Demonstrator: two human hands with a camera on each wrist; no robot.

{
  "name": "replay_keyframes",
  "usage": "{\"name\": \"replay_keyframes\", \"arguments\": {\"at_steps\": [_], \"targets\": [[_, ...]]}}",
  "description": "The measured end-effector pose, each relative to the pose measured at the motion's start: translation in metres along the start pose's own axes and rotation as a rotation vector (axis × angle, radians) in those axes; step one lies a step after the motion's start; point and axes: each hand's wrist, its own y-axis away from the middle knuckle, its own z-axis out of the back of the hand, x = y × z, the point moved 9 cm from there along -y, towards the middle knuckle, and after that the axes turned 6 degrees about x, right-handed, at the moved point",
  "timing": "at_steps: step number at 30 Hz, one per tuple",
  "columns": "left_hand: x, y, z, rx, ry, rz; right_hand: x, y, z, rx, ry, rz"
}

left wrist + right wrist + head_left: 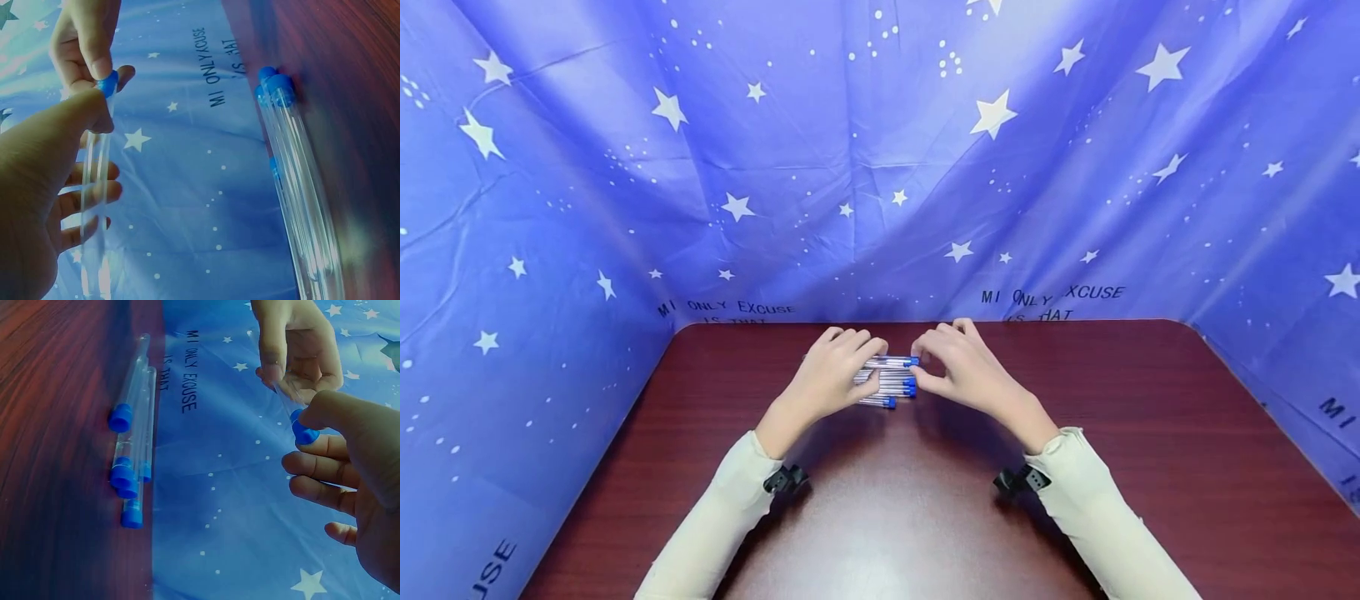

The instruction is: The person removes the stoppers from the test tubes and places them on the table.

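Observation:
A clear test tube [95, 153] with a blue cap [305, 431] is held up between the two hands, above the tabletop. My left hand [830, 375] grips the tube's body between thumb and fingers. At the capped end, my right hand [967, 367] pinches the blue cap between thumb and index finger, its other fingers spread apart. The cap sits on the tube's mouth. Below and nearer the body, several more capped test tubes [131, 447] lie side by side on the table, partly hidden by the left hand in the head view.
The dark red wooden table [887, 517] has rounded far corners. A blue curtain [850, 167] with white stars hangs behind it and along both sides. Black wrist cameras [786, 479] are strapped over the pale sleeves [715, 525].

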Motion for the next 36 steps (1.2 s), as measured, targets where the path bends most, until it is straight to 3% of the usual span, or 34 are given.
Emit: {"name": "replay_keyframes", "arguments": {"at_steps": [12, 23, 29, 36], "targets": [[-0.011, -0.001, 0.009, -0.077, -0.030, -0.056, 0.000, 0.001, 0.011, 0.093, -0.078, -0.056], [-0.020, -0.008, 0.018, -0.158, -0.124, -0.115, -0.001, 0.001, 0.015, 0.186, -0.093, -0.059], [-0.026, -0.014, 0.025, -0.190, -0.175, -0.128, 0.006, 0.001, 0.030, 0.141, -0.027, -0.015], [-0.037, -0.023, 0.024, -0.185, -0.225, -0.133, 0.006, 0.009, 0.038, 0.093, 0.046, 0.032]]}}
